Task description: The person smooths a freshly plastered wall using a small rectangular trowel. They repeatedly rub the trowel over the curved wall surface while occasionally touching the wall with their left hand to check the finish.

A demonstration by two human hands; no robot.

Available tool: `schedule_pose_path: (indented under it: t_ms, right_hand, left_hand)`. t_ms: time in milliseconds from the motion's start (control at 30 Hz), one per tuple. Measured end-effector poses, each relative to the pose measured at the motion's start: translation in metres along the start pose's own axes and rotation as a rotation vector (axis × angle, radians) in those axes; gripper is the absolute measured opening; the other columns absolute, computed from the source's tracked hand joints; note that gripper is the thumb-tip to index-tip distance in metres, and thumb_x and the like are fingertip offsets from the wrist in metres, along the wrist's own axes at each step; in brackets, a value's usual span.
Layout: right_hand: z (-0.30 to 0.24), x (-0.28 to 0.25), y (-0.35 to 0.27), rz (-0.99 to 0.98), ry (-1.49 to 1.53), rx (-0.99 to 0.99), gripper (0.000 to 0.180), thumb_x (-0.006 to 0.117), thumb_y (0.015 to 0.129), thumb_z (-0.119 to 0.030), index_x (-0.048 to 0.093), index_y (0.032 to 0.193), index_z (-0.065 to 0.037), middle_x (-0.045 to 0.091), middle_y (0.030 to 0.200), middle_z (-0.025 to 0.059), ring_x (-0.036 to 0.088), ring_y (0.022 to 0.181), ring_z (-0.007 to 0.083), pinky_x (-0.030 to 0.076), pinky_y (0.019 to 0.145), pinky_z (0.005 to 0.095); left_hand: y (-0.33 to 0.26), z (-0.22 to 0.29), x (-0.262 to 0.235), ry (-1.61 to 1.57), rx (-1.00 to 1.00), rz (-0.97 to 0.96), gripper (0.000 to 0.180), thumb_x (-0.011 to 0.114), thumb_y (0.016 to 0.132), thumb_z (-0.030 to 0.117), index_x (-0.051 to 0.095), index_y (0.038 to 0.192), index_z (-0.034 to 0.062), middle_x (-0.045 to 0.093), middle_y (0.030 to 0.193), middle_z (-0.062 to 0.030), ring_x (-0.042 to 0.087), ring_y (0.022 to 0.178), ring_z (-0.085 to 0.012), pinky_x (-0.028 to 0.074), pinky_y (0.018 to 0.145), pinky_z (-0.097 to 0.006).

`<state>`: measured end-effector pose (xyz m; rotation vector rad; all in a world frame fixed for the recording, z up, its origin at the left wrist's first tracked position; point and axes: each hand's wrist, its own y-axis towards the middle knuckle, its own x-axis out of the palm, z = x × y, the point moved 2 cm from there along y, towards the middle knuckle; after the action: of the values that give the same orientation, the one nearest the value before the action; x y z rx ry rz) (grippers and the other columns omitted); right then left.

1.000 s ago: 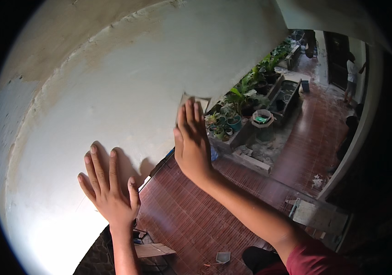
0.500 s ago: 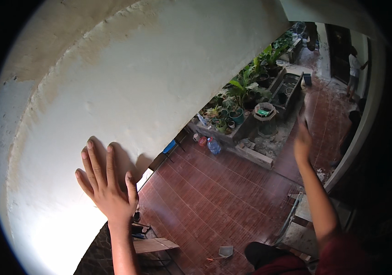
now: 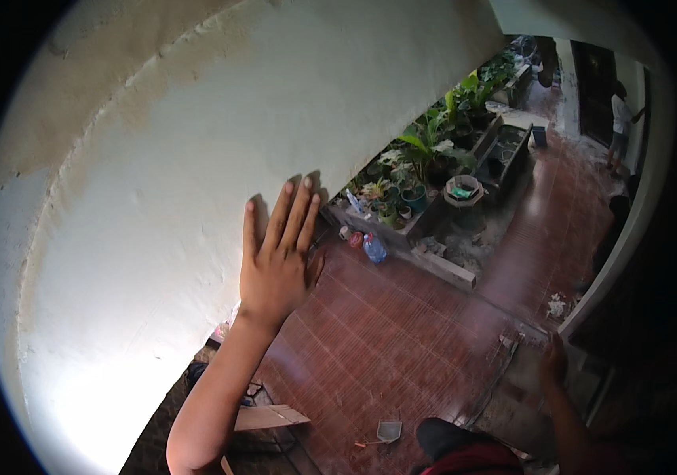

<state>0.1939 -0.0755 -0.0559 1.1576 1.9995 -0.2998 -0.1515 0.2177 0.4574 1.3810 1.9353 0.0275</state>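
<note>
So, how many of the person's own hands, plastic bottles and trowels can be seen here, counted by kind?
Hands: 2, the left hand flat on the white wall, the right hand lowered.
Plastic bottles: 1, blue bottle.
Trowels: 1, trowel.
Total: 4.

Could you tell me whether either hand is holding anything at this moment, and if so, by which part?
Nothing is held: the left hand lies flat and open on the white wall. The right hand is too dark to tell.

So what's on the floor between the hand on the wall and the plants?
In the head view, bottles stand on the red tiled floor between the left hand pressed flat on the white wall and the potted plants.
</note>
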Motion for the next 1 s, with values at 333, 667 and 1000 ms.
schedule_pose_path:
  t_ms: [333, 667, 1000]
  right_hand:
    - [-0.003, 0.000, -0.003, 0.162, -0.013, -0.068, 0.038, 0.048, 0.102, -0.012, 0.054, 0.136, 0.003, 0.058, 0.136, 0.0256, 0.056, 0.125, 0.0417, 0.044, 0.106, 0.0457]
    - [-0.055, 0.012, 0.022, 0.211, 0.399, 0.118, 0.035, 0.049, 0.099, -0.002, 0.060, 0.132, 0.003, 0.063, 0.131, 0.0233, 0.061, 0.121, 0.0328, 0.045, 0.103, 0.0398]
    - [-0.565, -0.076, 0.091, 0.420, 1.010, -0.817, 0.059, 0.051, 0.089, 0.012, 0.042, 0.147, 0.004, 0.042, 0.152, 0.0272, 0.041, 0.142, 0.0367, 0.034, 0.119, 0.0413]
  left_hand:
    - [-0.024, 0.000, 0.004, -0.100, 0.435, -0.165, 0.058, 0.048, 0.100, 0.046, 0.049, 0.148, 0.0131, 0.046, 0.154, -0.0078, 0.037, 0.146, -0.0215, 0.025, 0.124, -0.044]
    - [-0.132, -0.027, -0.084, -0.626, 0.317, -0.227, 0.038, 0.058, 0.097, 0.036, 0.067, 0.128, 0.0171, 0.069, 0.129, -0.0033, 0.069, 0.114, -0.0239, 0.049, 0.108, -0.046]
    - [-0.139, -0.115, -0.061, 0.006, -0.252, 0.223, 0.053, 0.053, 0.092, 0.031, 0.056, 0.142, 0.0131, 0.040, 0.158, -0.0147, 0.031, 0.150, -0.0316, 0.017, 0.123, -0.052]
